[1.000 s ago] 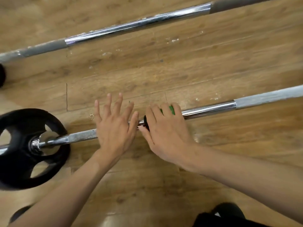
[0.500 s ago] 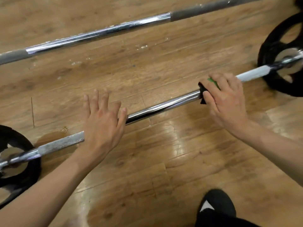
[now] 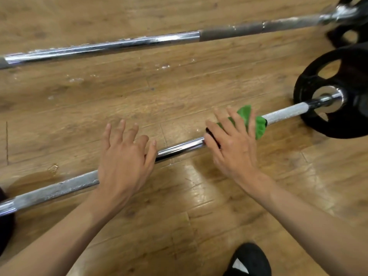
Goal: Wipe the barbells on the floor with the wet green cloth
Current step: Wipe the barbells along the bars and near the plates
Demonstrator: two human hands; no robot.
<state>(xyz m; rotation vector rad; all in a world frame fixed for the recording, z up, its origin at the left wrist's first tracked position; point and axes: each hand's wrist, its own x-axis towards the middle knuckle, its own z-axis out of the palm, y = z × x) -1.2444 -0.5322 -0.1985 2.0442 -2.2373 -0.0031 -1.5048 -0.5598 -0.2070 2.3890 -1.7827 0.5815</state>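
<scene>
Both palm-down on barbell (image 3: 179,146): left hand (image 3: 123,162) splayed, right hand (image 3: 233,151) pressing green cloth (image 3: 259,126)

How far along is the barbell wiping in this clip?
Done: the chrome middle of the near barbell looks shiny. In hand: the right hand presses the green cloth onto that bar beside its right knurled section, while the left hand rests on it. Left: that knurled section toward the weight plate, and the far barbell, which shows white specks.
</scene>
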